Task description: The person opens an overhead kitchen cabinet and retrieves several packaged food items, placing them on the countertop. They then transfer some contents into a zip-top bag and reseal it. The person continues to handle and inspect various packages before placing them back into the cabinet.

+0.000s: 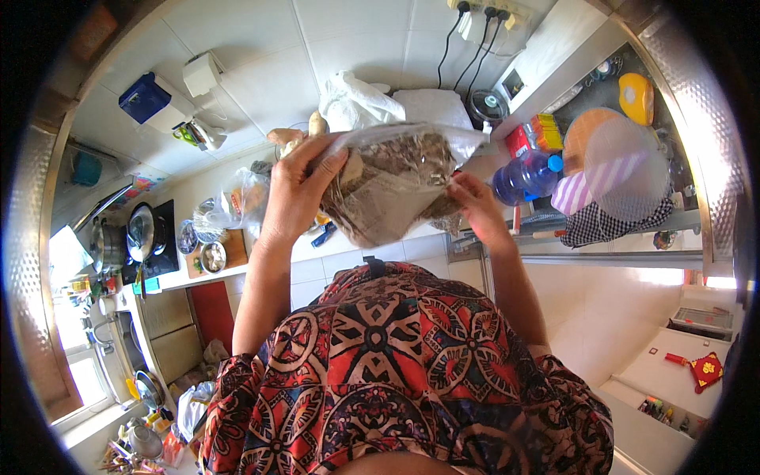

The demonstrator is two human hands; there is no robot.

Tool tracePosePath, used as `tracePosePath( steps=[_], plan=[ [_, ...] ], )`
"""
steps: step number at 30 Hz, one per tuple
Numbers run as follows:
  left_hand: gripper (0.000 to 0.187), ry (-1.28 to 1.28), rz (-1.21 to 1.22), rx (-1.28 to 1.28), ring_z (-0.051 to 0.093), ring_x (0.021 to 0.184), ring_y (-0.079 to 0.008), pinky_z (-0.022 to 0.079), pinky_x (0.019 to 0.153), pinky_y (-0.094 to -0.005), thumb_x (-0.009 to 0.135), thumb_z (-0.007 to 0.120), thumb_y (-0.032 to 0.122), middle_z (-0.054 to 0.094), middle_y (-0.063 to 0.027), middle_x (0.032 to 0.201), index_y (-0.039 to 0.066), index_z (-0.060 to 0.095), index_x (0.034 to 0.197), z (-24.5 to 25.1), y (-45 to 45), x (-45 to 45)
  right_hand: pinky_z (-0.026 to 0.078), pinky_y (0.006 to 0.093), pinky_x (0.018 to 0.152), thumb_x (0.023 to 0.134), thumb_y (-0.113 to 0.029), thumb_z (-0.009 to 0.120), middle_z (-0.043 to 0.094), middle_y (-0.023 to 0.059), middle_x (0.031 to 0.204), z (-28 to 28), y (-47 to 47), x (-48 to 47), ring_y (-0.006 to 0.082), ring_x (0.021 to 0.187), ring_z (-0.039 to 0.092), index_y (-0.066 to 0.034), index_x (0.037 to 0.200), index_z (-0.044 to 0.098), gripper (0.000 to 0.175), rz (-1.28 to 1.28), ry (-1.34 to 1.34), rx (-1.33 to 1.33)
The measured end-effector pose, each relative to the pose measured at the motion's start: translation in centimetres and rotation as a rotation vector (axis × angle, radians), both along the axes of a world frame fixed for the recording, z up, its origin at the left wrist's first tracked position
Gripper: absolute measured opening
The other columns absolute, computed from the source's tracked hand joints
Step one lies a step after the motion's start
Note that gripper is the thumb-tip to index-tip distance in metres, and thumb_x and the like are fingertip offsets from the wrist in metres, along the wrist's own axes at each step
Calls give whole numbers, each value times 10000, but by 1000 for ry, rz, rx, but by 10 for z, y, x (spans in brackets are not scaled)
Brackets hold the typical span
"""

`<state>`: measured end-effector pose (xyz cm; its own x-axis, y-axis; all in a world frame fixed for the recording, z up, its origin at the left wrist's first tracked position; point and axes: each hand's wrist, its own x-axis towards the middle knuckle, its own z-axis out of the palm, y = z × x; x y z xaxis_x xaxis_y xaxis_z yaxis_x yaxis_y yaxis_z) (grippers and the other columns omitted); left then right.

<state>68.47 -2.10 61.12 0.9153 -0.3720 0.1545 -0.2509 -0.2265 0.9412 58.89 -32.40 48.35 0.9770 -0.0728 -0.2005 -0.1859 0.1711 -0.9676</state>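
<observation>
A clear plastic bag [386, 202] filled with brown, dried-looking pieces is held up in front of my chest. My left hand [306, 178] grips its left end, the thumb lying over the plastic. At the right side of the bag, the fingers of my right hand [475, 202] pinch its edge. What the brown pieces are, I cannot tell. Behind the bag, a white plastic bag [356, 101] lies against the tiled wall, with pale root-like pieces [317, 123] to its left.
On the right stand a blue-tinted plastic bottle [522, 178] and a round translucent board [626, 169]. To the left are a metal bowl [213, 257] on a wooden cutting board [236, 246] and a pan [141, 231] on the black cooktop. Black cords hang from a power strip [504, 10].
</observation>
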Motion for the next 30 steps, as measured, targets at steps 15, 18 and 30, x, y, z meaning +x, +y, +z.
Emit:
tracePosePath(
  steps=[15,18,30],
  plan=[
    [312,519,-201,-512,602,986,-146,471,891,-279,971,557,200,659,-81,1075,-22,635,1176,6,5,9,501,350,834,901,-435,693,707,121,1008,129,50,17,224,908,661,24,1059,666,486,14,-371,-517],
    [394,447,-268,-485,568,1103,-179,435,967,-304,953,575,279,612,-88,1166,-7,617,1220,8,14,10,483,282,813,991,-369,596,703,49,965,136,56,16,119,874,605,13,1085,679,403,-112,-422,-378],
    [179,204,-145,-389,518,783,-48,450,738,-238,1012,571,180,599,37,788,35,664,964,-7,39,24,447,295,928,981,-366,613,654,49,1134,115,41,3,133,1042,578,13,1217,612,447,-102,-394,-155]
  ],
)
